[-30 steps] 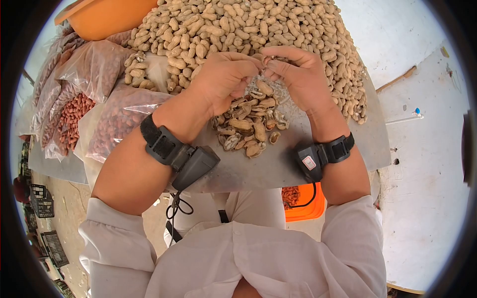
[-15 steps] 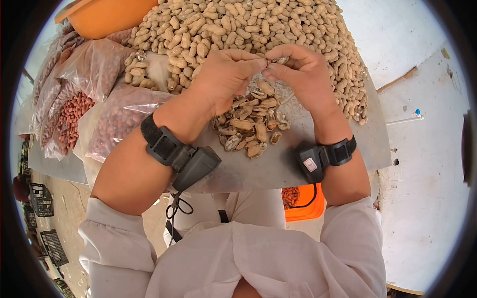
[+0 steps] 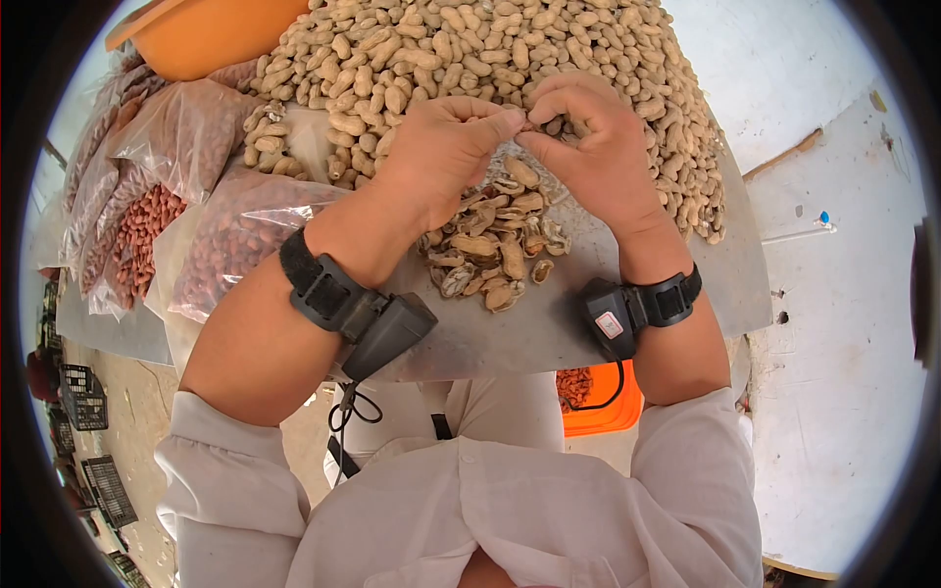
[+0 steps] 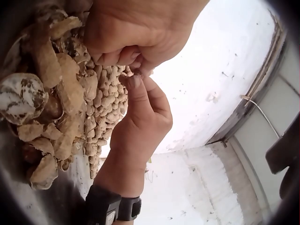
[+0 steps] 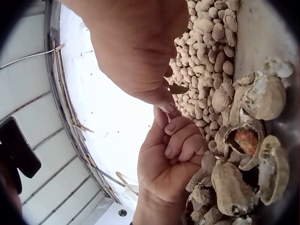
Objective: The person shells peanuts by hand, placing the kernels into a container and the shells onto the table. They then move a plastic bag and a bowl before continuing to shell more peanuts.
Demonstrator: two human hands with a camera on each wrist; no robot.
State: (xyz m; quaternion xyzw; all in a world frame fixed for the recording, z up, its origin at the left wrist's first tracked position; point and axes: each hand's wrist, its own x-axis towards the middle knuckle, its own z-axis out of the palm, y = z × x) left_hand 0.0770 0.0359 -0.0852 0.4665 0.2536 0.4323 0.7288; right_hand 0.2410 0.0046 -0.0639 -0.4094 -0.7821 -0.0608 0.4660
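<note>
My left hand [image 3: 431,152] and right hand [image 3: 600,147] meet fingertip to fingertip at the near edge of a peanut heap. In the left wrist view, a small dark reddish peanut [image 4: 137,73] is pinched between them, mostly covered by the fingers. The left hand's other fingers are curled into its palm, as the right wrist view shows. A piece of peanut shell [image 5: 178,89] pokes out beneath my right hand, held within its curved fingers. Just below both hands lies a pile of broken shells [image 3: 485,240]; one half shell still has a reddish kernel [image 5: 246,141] inside.
Unshelled peanuts [image 3: 441,49] are heaped across the back of the metal table [image 3: 461,348]. Clear bags of red kernels [image 3: 245,240] sit at the left, with an orange basin [image 3: 216,39] behind them. An orange container [image 3: 608,407] stands below the table's front edge.
My right hand has tilted and its index finger has risen away from the thumb into a wider curve. The left hand stays nearly in place, its fingertips still against the right hand's.
</note>
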